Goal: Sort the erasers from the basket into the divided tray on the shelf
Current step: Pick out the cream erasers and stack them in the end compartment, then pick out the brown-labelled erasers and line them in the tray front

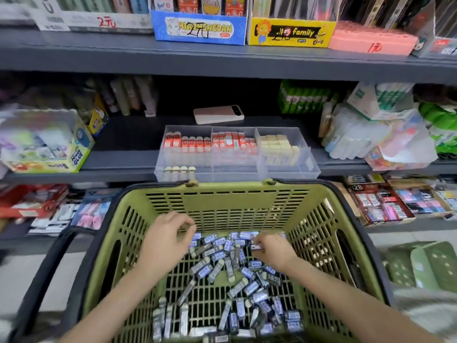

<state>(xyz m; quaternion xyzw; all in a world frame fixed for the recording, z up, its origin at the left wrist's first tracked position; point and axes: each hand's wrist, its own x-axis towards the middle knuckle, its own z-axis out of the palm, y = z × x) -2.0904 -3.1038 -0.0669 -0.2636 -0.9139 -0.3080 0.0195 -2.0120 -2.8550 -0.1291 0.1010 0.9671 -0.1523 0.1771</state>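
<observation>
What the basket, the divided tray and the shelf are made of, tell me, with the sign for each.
Basket: moulded plastic, matte olive green; its slotted walls look like one piece. Divided tray: clear hard plastic, glossy; the erasers show through its walls. Shelf: probably painted metal, dark grey and matte, with a thin flat edge, though the look leaves it open.
</observation>
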